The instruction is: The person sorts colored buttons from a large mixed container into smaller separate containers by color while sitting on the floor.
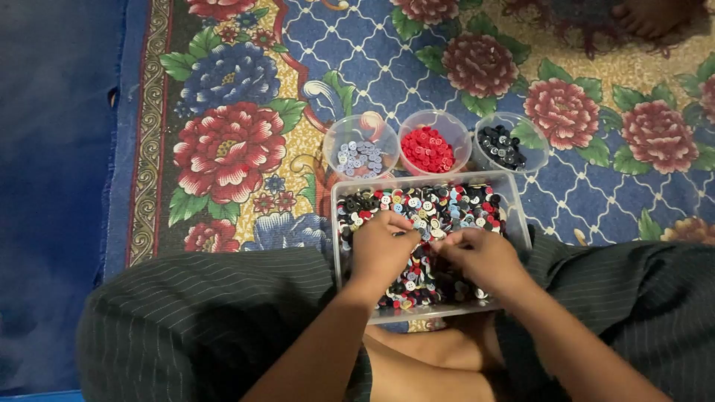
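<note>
Down in the middle of the view, both hands work inside a clear rectangular tray (521,216) filled with mixed buttons (439,205) in black, white, red and pale blue. The left hand (381,249) lies knuckles up on the heap, its fingers curled down into the buttons; whether its grip pinches one I cannot tell, since the fingertips are hidden. The right hand (480,257) sits just beside it at three o'clock, fingertips drawn together and pointing toward the left hand, almost touching it; what that grip closes on, if anything, is too small to make out.

Beyond the tray, at twelve o'clock, three small clear round cups stand in a row against its far wall. The cup at eleven o'clock (361,145) holds pale blue-grey buttons, the middle cup (434,141) holds red ones, and the cup at one o'clock (512,140) holds black ones.

Everything rests on a floral carpet (231,141) with red and blue blooms. Dark pinstriped trousers (201,313) cover the person's crossed legs at six o'clock. Another person's bare foot (652,16) shows at two o'clock.
</note>
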